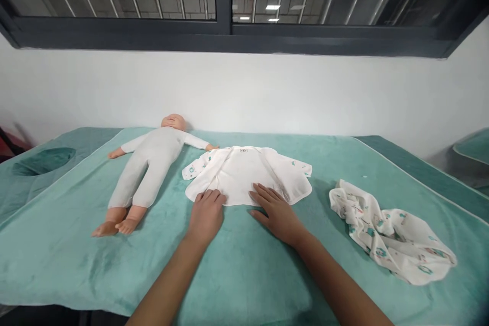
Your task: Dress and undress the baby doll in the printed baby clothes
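Observation:
A small white baby shirt point(237, 173) is spread with its front laid open on the teal bed cover, its patterned sleeves out to both sides. At its lower left hem, my left hand point(206, 214) has its fingers curled down on the edge of the cloth. My right hand point(277, 216) rests flat near the lower right hem, fingers stretched out over the shirt. To the left lies a baby doll point(153, 158) with a white cloth body, its arms spread and its head toward the wall; one doll hand touches or nearly touches the left sleeve.
A crumpled white patterned baby garment point(393, 239) lies on the right. The teal cover point(244, 275) spans the bed, with a round hollow point(44, 160) at far left. Behind stand a white wall point(244, 91) and a dark-framed window point(225, 41) with bars beyond.

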Motion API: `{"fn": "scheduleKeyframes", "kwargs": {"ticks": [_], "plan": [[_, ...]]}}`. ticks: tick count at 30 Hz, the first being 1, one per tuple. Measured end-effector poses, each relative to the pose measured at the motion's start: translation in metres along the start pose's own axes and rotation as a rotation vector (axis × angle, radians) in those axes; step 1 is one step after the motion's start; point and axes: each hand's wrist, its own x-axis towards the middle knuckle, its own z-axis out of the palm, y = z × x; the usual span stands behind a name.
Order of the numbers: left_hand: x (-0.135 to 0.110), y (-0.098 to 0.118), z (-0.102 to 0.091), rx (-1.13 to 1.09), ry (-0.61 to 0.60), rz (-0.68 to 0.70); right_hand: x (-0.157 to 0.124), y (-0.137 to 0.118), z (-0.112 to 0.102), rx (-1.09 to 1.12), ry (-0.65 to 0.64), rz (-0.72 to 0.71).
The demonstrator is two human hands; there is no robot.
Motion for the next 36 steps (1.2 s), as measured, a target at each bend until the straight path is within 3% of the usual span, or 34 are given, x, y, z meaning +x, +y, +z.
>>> {"fn": "scheduleKeyframes", "kwargs": {"ticks": [7, 27, 32, 36], "plan": [[-0.002, 0.000, -0.003, 0.053, 0.115, -0.126, -0.009, -0.007, -0.004, 0.073, 0.128, 0.038], [-0.004, -0.001, -0.002, 0.034, 0.059, -0.205, -0.005, -0.009, -0.012, 0.208, 0.145, 0.112], [-0.006, 0.002, -0.002, -0.013, 0.087, -0.232, -0.008, -0.005, -0.006, 0.264, 0.268, 0.170], [-0.002, -0.022, -0.001, -0.221, 0.291, -0.366, -0.013, 0.030, -0.012, 0.243, 0.523, 0.298]]}}
